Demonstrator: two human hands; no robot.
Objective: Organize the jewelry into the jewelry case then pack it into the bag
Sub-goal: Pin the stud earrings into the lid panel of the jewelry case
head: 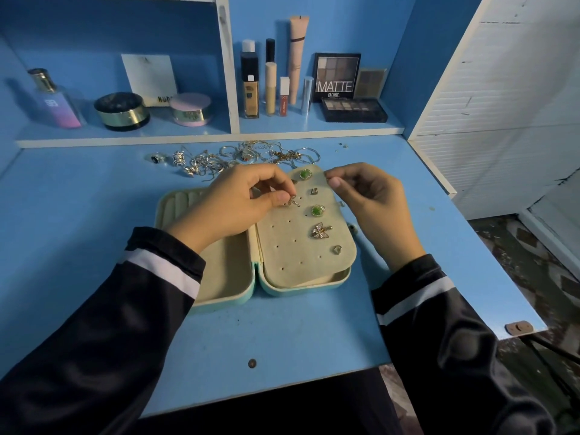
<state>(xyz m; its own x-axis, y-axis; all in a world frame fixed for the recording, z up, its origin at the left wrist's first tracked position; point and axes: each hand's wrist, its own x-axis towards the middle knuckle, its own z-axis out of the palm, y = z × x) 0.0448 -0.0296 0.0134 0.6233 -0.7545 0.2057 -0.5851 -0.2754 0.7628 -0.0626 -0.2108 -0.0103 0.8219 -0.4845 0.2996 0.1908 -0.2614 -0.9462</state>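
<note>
Matt felt-like earring panel [292, 246], shiny metal butterfly earring [321, 230], glossy satin sleeves [110, 324], smooth painted desk [282, 334].

An open jewelry case [270, 287] lies on the blue bench [282, 334]. Its pale holed panel [282, 240] carries two green earrings [318, 210] and a butterfly earring [321, 230]. The left hand [232, 205] pinches a small gold earring [294, 201] at the panel. The right hand [367, 196] has its fingers [334, 182] pinched at the panel's far corner; what they hold is unclear. Tangled jewelry [244, 155] lies just behind the case.
</note>
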